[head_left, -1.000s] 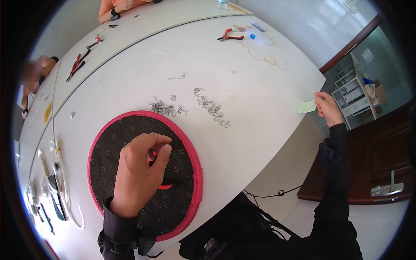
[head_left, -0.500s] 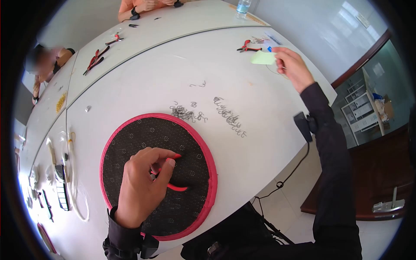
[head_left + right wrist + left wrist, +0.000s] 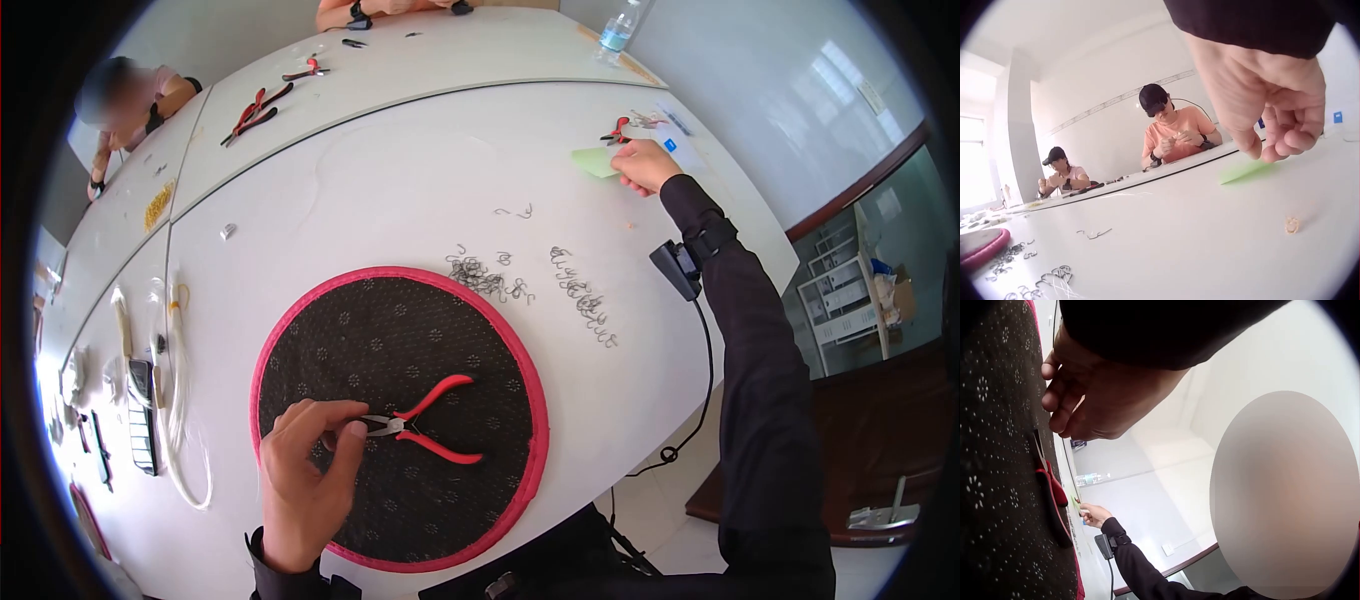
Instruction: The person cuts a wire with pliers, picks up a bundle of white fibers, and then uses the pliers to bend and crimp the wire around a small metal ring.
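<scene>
Red-handled pliers [image 3: 430,425] lie with their handles spread on a round black mat with a pink rim [image 3: 400,330]. My left hand [image 3: 345,420] hovers just left of their steel nose, fingers loosely curled. In the left wrist view the left hand [image 3: 1060,406] is a little above the mat [image 3: 997,487] and holds nothing, with the pliers [image 3: 1052,490] just beyond the fingertips. My right hand [image 3: 645,165] reaches to the far right of the white table and pinches a green paper slip [image 3: 595,161]. The right wrist view shows the right hand [image 3: 1272,140] holding the slip [image 3: 1247,173] low over the tabletop.
Heaps of small wire hooks [image 3: 480,275] [image 3: 585,300] lie beyond the mat. Another pair of pliers [image 3: 617,131] and a water bottle [image 3: 618,30] are near the right hand. Tools and cords [image 3: 140,420] line the left edge. Other people [image 3: 1175,128] work at the far tables.
The left hand has set the pliers down on the mat and let go of them. The right hand has carried the green slip from beyond the table's edge to the far right of the table.
</scene>
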Available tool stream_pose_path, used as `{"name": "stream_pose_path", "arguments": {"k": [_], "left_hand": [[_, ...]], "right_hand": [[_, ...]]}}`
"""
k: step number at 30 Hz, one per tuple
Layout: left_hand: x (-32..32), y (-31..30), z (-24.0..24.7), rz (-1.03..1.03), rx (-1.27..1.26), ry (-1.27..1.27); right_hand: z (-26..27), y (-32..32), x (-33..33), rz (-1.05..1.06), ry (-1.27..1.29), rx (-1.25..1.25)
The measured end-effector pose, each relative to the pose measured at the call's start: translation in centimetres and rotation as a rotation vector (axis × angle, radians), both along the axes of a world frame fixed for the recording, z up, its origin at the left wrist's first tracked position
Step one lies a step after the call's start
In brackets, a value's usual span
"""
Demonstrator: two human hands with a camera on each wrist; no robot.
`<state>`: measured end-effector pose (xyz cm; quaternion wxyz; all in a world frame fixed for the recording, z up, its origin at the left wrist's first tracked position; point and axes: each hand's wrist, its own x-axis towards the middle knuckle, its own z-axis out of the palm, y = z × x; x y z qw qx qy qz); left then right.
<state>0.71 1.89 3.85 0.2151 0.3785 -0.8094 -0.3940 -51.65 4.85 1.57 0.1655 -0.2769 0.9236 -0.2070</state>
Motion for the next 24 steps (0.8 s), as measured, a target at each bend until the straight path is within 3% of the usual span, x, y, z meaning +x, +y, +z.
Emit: {"name": "stream_pose_path", "arguments": {"k": [3,6,9,14,15,17,24], "left_hand": [[0.9,-0.2,0.0,0.024,-0.006,0.002],[1.6,-0.1,0.5,0.063,-0.013,-0.048],[2.6,-0.4,0.0,0.107,0.011,-0.054],[3.3,-1.3,-1.1,0.212,0.049,0.023],[3.4,-1.5,-1.3,0.244,0.055,0.046],[3.8,-2.3,-2.0,0.283,0.066,0.095],[4.5,-3.6,-4.1,0.300,0.091,0.223]], "right_hand": [[-0.7,0.1,-0.9,0.176,0.477,0.074],[-0.6,-0.8,0.2,0.352,0.595,-0.011],[-1.7,-1.5,0.4,0.526,0.562,0.011],[-2.3,-1.6,-0.3,0.531,0.487,0.044],[-3.6,-1.6,-2.0,0.546,0.506,-0.080],[-2.1,-1.5,-0.6,0.517,0.493,-0.101],[3.6,-2.8,16.0,0.674,0.236,-0.164]]}}
